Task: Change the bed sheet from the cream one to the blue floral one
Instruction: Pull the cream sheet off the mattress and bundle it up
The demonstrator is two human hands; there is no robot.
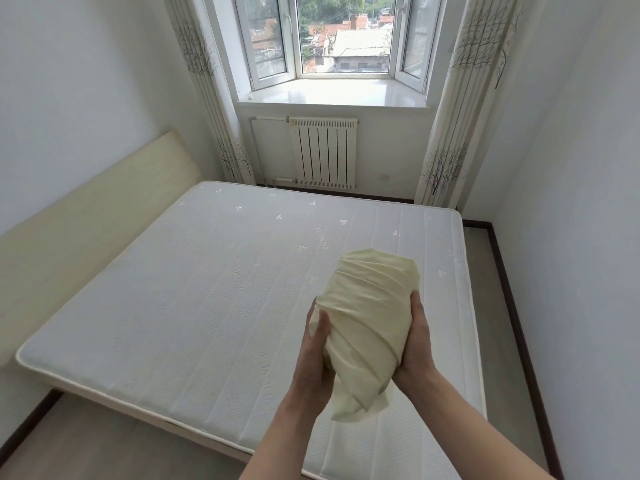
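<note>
Both my forearms reach out over the near corner of the bed. My left hand (317, 344) presses against the left flank of the cream sheet (367, 327), thumb laid up along the cloth, fingers wrapped behind where I cannot see them. My right hand (417, 344) cups the right flank, fingers curled under and around. So 2 hands are clamped on 1 bundle, held in the air above the mattress (194, 289), not resting on it. The bundle is wound tight, folds spiralling round it, with a loose tail hanging at the bottom. Beyond it the mattress lies bare: quilted white top, no cover on it. Cream headboard (86, 216) runs along the left wall. Farther back, radiator (323, 154) under the window sill (332, 97), curtains on either side. Blue floral sheet is nowhere in view. Judgement: stripping is done and the old sheet is gathered; the step in hand is getting rid of it. Next move calls for setting the bundle down somewhere off the bed, then finding the floral sheet, which likely means turning away from this view.
</note>
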